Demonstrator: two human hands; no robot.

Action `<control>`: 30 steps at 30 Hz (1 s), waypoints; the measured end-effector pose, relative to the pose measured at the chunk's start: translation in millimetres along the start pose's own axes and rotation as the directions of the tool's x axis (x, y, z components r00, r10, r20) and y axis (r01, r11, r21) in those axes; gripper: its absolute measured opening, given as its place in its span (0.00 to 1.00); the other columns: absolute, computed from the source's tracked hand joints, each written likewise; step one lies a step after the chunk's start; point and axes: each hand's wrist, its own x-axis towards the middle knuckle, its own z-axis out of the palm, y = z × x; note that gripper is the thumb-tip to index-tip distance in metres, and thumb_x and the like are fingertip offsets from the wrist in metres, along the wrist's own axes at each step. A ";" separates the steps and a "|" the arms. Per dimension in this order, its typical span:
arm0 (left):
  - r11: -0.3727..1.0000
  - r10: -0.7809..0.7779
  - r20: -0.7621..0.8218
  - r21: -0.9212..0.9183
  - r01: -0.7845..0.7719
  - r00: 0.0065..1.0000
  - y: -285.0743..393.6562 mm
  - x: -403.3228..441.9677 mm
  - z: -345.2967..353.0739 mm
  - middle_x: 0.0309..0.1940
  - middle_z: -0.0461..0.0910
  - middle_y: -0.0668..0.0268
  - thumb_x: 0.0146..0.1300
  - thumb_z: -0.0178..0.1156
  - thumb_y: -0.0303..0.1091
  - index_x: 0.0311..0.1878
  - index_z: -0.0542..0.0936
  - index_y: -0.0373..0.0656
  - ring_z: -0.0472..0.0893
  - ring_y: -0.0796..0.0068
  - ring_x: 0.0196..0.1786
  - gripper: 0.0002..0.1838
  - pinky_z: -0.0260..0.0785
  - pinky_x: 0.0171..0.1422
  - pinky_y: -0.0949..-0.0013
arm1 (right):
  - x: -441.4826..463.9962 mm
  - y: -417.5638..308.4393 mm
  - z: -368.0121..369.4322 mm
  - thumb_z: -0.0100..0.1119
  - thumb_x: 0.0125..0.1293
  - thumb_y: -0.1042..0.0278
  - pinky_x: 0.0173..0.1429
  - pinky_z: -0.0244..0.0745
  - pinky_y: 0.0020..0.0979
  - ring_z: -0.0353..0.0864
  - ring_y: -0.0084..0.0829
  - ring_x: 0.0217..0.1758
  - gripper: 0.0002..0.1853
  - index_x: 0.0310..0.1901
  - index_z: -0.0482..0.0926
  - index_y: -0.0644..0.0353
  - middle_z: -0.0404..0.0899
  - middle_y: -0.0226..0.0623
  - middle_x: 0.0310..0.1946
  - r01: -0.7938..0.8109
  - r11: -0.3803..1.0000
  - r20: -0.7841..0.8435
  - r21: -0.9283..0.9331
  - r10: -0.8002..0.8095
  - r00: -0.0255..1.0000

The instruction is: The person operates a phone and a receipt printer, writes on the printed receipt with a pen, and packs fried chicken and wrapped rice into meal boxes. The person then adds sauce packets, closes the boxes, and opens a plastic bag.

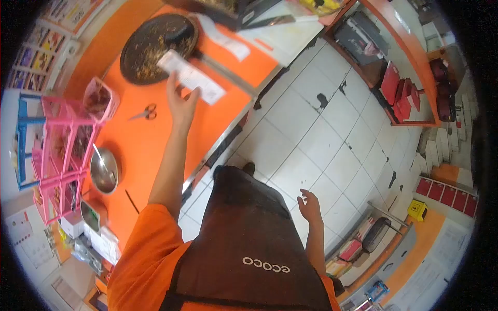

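Observation:
My left hand (182,106) reaches over the orange table with thumb and index finger at the lower edge of a white printed paper slip (194,78). It appears to hold the slip, whose far end overlaps the rim of a large dark round pan (148,65). Brown food bits and a black object lie in the pan. Lower left of the hand is a pair of scissors (147,113). My right hand (310,206) hangs beside my dark apron (249,243), over the tiled floor, holding nothing, its fingers slightly bent and apart.
The orange table (150,150) also carries a metal bowl (105,173) with a spoon, a pink rack (62,145), a pink basket (100,101) and another paper strip (223,39). An orange-framed shelf (404,36) stands across the white tiled floor (306,135).

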 end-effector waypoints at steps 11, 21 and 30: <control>0.495 -0.027 -0.178 0.852 0.168 0.984 -117.6 -4.4 -36.3 0.77 0.53 0.32 0.54 0.75 0.50 0.74 0.69 0.38 0.58 0.30 0.77 0.47 0.53 0.79 0.35 | 224.4 -27.8 -99.7 0.67 0.67 0.65 0.56 0.81 0.42 0.84 0.43 0.51 0.20 0.60 0.81 0.57 0.84 0.45 0.50 0.316 0.948 0.023 -0.035 -0.315 0.949; 0.447 0.342 -0.483 0.838 0.312 0.806 -40.0 77.1 78.7 0.75 0.58 0.42 0.63 0.69 0.36 0.70 0.72 0.41 0.56 0.37 0.77 0.33 0.55 0.78 0.39 | 461.3 -161.0 -288.3 0.65 0.70 0.73 0.32 0.75 0.30 0.78 0.25 0.22 0.05 0.42 0.83 0.65 0.81 0.34 0.25 0.386 0.908 -0.249 0.166 -0.340 0.907; 0.476 0.526 -0.427 0.865 0.161 0.736 52.1 163.4 273.9 0.74 0.59 0.46 0.67 0.64 0.25 0.68 0.72 0.36 0.61 0.45 0.77 0.26 0.59 0.78 0.44 | 676.8 -339.9 -447.0 0.61 0.75 0.67 0.50 0.80 0.34 0.87 0.35 0.42 0.11 0.46 0.85 0.67 0.87 0.44 0.41 0.849 0.516 -0.377 0.113 -0.769 0.517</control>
